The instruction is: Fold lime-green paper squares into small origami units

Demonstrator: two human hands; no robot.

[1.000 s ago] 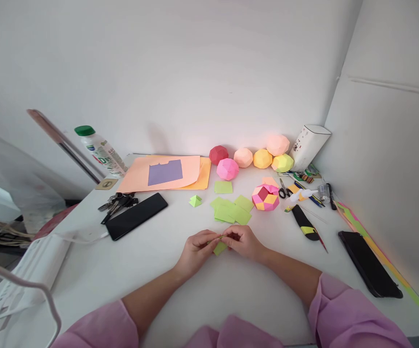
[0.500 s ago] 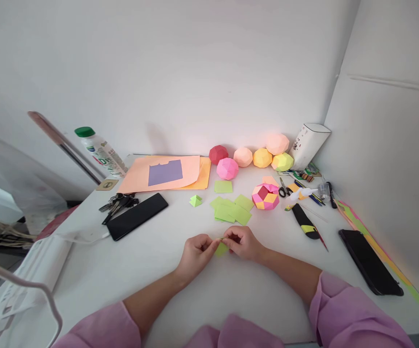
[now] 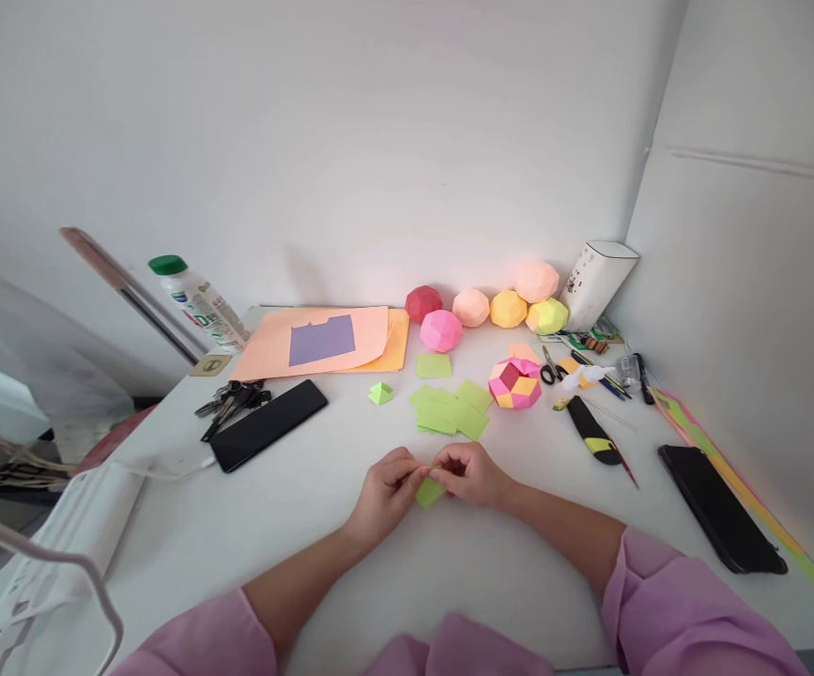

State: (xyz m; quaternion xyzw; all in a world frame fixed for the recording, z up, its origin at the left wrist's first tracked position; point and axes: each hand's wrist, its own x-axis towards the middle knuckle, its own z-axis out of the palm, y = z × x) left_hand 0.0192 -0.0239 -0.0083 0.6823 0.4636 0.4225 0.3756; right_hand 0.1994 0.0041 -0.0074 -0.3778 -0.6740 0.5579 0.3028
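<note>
Between my two hands is a small green piece of paper (image 3: 430, 492), its far edge pinched by both. My left hand (image 3: 387, 490) is closed on that edge from the left, thumb and finger together. From the right, my right hand (image 3: 471, 475) pinches the same edge, its thumb almost meeting the left one. The fingers partly hide the fold. Just beyond lie several loose green paper pieces (image 3: 449, 409), overlapping, with a single green sheet (image 3: 434, 365) behind them. A small folded green paper piece (image 3: 380, 393) stands to their left.
A multicoloured paper ball (image 3: 514, 384) sits right of the green pieces, with several faceted paper balls (image 3: 441, 331) behind. Scissors (image 3: 553, 368), a cutter (image 3: 593, 432) and a black case (image 3: 722, 510) lie right. Left are a phone (image 3: 269, 426), keys (image 3: 234, 402) and a bottle (image 3: 199, 302).
My hands stay pinched at the paper's far edge with slight finger movement. A little more of the green paper shows below the fingers. The camera view has shifted slightly.
</note>
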